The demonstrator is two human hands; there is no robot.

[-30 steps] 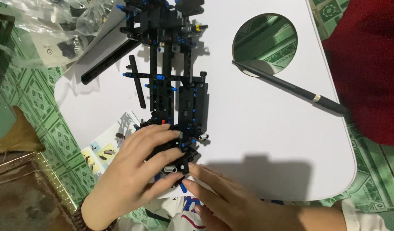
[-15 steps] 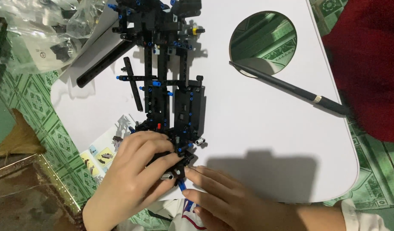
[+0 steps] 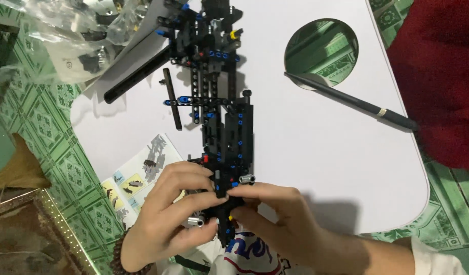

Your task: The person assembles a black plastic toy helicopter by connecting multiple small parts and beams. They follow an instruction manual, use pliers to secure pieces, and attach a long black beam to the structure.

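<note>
- Black brick-built model (image 3: pixel 221 112), long and narrow with blue pins along its beams, lay lengthwise on the white tabletop (image 3: pixel 321 153), its near end at the table edge closest to me.
- Left hand (image 3: pixel 168 214) was closed on that near end from the left side, fingers curled over the top of the frame.
- Right hand (image 3: pixel 285 224) was closed on the same end from the right, thumb and fingertips pinching the frame just below a small grey connector (image 3: pixel 247 179).
- Loose black beam (image 3: pixel 172 98) lay just beside the model's left side.
- Instruction booklet (image 3: pixel 142 173) lay partly under my left hand.
- Black pen (image 3: pixel 356 104) rested well to the right, by a round hole (image 3: pixel 321 53) in the tabletop.
- Clear plastic bags (image 3: pixel 76 40) sat at the far left corner.
</note>
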